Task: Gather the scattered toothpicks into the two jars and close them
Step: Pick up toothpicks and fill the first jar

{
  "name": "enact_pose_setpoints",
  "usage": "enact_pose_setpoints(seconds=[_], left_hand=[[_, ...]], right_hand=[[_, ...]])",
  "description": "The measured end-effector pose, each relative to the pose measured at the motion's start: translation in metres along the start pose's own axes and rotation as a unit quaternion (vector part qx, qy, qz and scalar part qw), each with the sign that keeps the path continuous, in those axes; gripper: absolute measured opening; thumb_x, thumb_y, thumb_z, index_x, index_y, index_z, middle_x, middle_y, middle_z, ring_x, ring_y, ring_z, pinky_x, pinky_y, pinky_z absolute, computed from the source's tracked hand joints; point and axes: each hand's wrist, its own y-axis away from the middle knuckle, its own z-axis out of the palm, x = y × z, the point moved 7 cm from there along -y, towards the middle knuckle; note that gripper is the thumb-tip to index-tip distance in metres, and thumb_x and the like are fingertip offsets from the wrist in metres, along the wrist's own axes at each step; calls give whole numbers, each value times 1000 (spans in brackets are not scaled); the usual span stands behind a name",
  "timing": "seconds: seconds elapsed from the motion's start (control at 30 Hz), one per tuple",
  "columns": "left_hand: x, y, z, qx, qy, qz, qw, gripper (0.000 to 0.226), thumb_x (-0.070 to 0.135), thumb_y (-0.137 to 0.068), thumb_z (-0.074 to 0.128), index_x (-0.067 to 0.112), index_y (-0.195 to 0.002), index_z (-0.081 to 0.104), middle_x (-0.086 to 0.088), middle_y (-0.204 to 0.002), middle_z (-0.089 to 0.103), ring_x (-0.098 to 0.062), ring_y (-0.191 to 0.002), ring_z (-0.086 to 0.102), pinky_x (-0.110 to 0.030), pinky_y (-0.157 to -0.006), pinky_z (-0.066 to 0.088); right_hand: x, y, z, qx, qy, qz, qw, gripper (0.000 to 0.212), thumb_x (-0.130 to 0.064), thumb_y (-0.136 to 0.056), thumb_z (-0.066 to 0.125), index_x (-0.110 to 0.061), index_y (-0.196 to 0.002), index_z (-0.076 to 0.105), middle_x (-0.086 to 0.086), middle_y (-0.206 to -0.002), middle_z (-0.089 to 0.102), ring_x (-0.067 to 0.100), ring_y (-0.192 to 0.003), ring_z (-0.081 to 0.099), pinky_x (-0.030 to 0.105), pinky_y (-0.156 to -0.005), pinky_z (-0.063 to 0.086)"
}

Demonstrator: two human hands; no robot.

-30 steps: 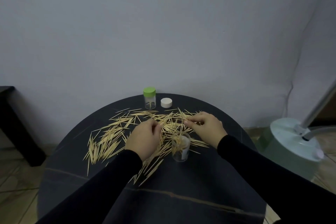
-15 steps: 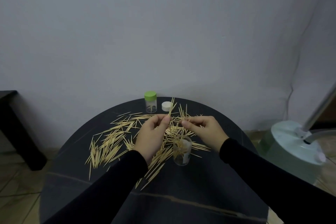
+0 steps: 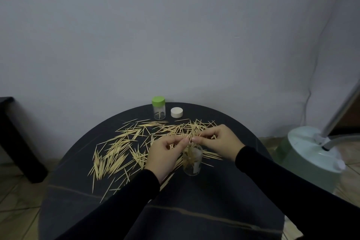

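Several pale toothpicks (image 3: 116,150) lie scattered over the round dark table (image 3: 194,200). An open clear jar (image 3: 192,160) stands near the middle with some toothpicks inside. My left hand (image 3: 165,154) and my right hand (image 3: 218,140) meet just above its mouth, each pinching toothpicks between thumb and fingers. A second clear jar with a green lid (image 3: 158,107) stands closed at the table's far edge, a few toothpicks inside. A loose white lid (image 3: 176,112) lies right of it.
A grey wall rises just behind the table. A pale green lamp base (image 3: 311,154) with a metal pole stands on the floor at the right. The corner of a dark piece of furniture (image 3: 11,138) shows at the left.
Both hands lifted off the table with toothpicks, then came together lower, over the open jar's mouth. The raised toothpicks in the left hand are down now.
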Motion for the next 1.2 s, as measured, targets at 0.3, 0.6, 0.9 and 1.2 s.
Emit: enact_pose_setpoints(seconds=[0.3,0.6,0.9,1.2], left_hand=[[2,-4,1,-41,-113,42,992,15,28,-80,76,27,-95,76,10,-92,68,3,-89,60,-14,-80,44],[8,-5,-1,-37,-75,37,996,15,26,-77,77,29,-92,73,8,-76,70,-7,-70,58,-27,-71,52],[17,-4,0,-40,-184,111,976,5,26,-88,67,26,-87,72,16,-76,63,16,-66,50,-5,-60,36],[27,-2,11,-78,-361,185,911,14,38,-92,57,32,-102,64,16,-95,58,-1,-95,51,-23,-88,43]], right_hand=[[0,0,1,-8,40,-22,999,17,-32,-83,73,-25,-98,76,-15,-83,71,-6,-74,59,9,-65,45],[-1,0,6,-23,153,-47,987,19,-57,-78,65,-44,-88,74,-26,-86,64,-1,-97,54,45,-105,32],[-6,3,-2,-17,202,-48,978,37,-60,-74,68,-42,-106,69,-26,-101,53,-11,-95,37,34,-103,23],[12,5,13,-131,256,26,957,70,-64,-66,75,-45,-129,51,-19,-118,56,8,-113,35,36,-105,25]])
